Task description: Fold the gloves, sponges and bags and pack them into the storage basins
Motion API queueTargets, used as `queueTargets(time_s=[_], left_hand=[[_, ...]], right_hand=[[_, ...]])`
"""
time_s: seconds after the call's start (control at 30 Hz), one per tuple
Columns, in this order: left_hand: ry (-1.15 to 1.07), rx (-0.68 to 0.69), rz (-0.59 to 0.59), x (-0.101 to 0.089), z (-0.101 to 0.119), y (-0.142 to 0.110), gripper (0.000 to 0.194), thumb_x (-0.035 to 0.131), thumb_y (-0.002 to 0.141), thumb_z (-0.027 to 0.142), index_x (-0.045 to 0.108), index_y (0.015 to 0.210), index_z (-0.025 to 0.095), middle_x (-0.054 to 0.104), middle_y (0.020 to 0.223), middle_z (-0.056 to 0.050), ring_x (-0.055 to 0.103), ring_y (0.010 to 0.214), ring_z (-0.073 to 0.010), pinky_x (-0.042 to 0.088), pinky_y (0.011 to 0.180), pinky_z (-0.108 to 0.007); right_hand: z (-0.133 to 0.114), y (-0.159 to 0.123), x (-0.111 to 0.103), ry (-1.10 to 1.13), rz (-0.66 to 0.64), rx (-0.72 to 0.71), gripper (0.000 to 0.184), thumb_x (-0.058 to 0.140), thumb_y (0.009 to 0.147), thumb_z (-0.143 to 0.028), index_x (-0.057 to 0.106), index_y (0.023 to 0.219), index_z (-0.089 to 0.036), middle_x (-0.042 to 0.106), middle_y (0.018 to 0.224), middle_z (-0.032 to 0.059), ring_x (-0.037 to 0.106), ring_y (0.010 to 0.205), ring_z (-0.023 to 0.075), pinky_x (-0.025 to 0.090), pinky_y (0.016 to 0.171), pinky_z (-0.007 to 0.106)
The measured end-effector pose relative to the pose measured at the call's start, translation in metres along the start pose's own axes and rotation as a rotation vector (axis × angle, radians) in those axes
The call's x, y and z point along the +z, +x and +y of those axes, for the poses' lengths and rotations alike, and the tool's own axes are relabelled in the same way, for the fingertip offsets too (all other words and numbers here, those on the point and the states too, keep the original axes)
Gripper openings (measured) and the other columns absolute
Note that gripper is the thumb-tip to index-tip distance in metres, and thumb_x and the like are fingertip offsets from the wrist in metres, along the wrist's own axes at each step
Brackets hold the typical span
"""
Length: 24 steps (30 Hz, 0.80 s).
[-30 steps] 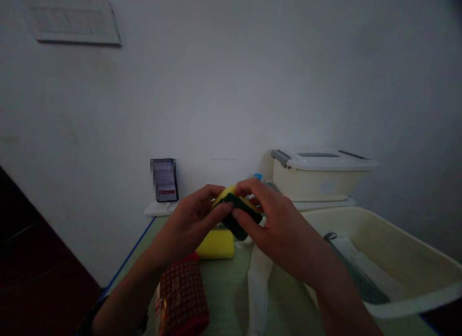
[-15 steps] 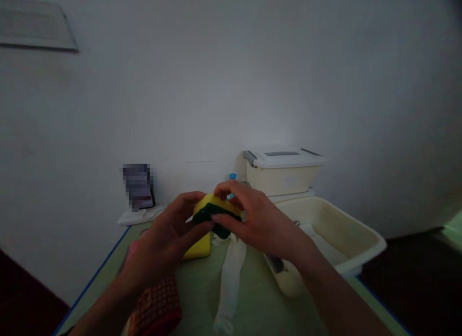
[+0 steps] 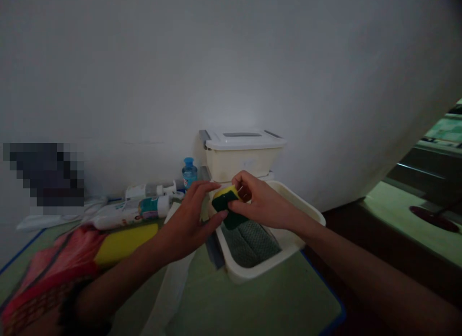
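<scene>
A yellow sponge with a dark green scouring side [image 3: 235, 219] is held up between my two hands, over the near part of an open cream bin [image 3: 245, 274]. My right hand [image 3: 262, 201] pinches its right side, thumb on the green face and fingers behind. My left hand [image 3: 193, 225] has closed on the left side, its thumb at the green face and its fingertips at the upper edge. Below the sponge, a grey-green textured cloth [image 3: 252, 247] lies in the bin.
Behind the bin stands a lidded cream box [image 3: 241, 160], beside a blue bottle [image 3: 189, 172]. White bottles [image 3: 119, 218] lie on the left, near a yellow cloth [image 3: 126, 242] and pink-red fabric [image 3: 67, 249]. A white strip [image 3: 171, 292] crosses the green tabletop [image 3: 267, 307].
My view has turned to the right. Both hands have carried the sponge from above the table to above the bin, and the grey-green cloth inside now shows.
</scene>
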<state>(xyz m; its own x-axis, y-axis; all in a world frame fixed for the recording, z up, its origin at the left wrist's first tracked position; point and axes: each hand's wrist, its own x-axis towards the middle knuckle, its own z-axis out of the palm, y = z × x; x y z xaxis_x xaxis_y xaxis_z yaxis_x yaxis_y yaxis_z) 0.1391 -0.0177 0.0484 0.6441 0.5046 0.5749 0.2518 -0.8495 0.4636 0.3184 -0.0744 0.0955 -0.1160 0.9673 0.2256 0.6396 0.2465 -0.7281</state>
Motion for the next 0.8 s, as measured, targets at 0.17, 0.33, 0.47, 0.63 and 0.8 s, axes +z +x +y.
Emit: queueTargets(time_s=[0.17, 0.33, 0.47, 0.63, 0.8], left_hand=[[-0.041, -0.036, -0.136, 0.012, -0.010, -0.011, 0.035, 0.044, 0.092, 0.026, 0.034, 0.125, 0.025, 0.041, 0.126, -0.009, 0.040, 0.121, -0.0214, 0.035, 0.105, -0.041], [-0.117, -0.098, -0.144, 0.021, -0.014, -0.020, 0.029, 0.041, 0.093, 0.026, 0.039, 0.122, 0.028, 0.036, 0.133, -0.006, 0.035, 0.128, -0.0211, 0.031, 0.109, -0.040], [-0.156, -0.123, -0.144, 0.023, -0.014, -0.024, 0.030, 0.040, 0.093, 0.026, 0.039, 0.122, 0.032, 0.031, 0.140, -0.003, 0.031, 0.132, -0.0224, 0.030, 0.109, -0.039], [-0.177, -0.124, -0.168, 0.023, -0.013, -0.029, 0.030, 0.039, 0.093, 0.024, 0.041, 0.121, 0.035, 0.027, 0.144, 0.000, 0.028, 0.135, -0.0237, 0.034, 0.108, -0.038], [-0.188, -0.113, -0.144, 0.025, -0.014, -0.030, 0.031, 0.038, 0.093, 0.023, 0.041, 0.121, 0.035, 0.027, 0.143, -0.001, 0.027, 0.135, -0.0236, 0.034, 0.108, -0.038]], right_hand=[[0.032, -0.003, -0.013, 0.062, -0.179, 0.177, 0.025, 0.053, 0.076, -0.018, 0.040, 0.096, -0.021, 0.052, 0.073, -0.0033, 0.052, 0.063, 0.0117, 0.042, 0.055, 0.023], [0.053, 0.006, -0.021, 0.055, -0.358, 0.198, 0.021, 0.056, 0.077, -0.014, 0.055, 0.098, -0.017, 0.063, 0.089, 0.0033, 0.060, 0.078, 0.0146, 0.048, 0.069, 0.027], [0.052, 0.013, -0.025, -0.245, -0.545, -0.075, 0.036, 0.050, 0.078, -0.002, 0.060, 0.109, -0.017, 0.063, 0.114, 0.0075, 0.057, 0.104, 0.0179, 0.044, 0.090, 0.034], [0.055, 0.016, -0.036, -0.648, -0.602, 0.012, 0.037, 0.054, 0.081, -0.012, 0.057, 0.118, -0.010, 0.064, 0.111, 0.0173, 0.061, 0.098, 0.0278, 0.048, 0.084, 0.041], [0.060, 0.013, -0.037, -0.623, -0.603, -0.055, 0.033, 0.039, 0.090, -0.010, 0.058, 0.116, -0.016, 0.062, 0.116, 0.0119, 0.059, 0.104, 0.0218, 0.043, 0.092, 0.037]])
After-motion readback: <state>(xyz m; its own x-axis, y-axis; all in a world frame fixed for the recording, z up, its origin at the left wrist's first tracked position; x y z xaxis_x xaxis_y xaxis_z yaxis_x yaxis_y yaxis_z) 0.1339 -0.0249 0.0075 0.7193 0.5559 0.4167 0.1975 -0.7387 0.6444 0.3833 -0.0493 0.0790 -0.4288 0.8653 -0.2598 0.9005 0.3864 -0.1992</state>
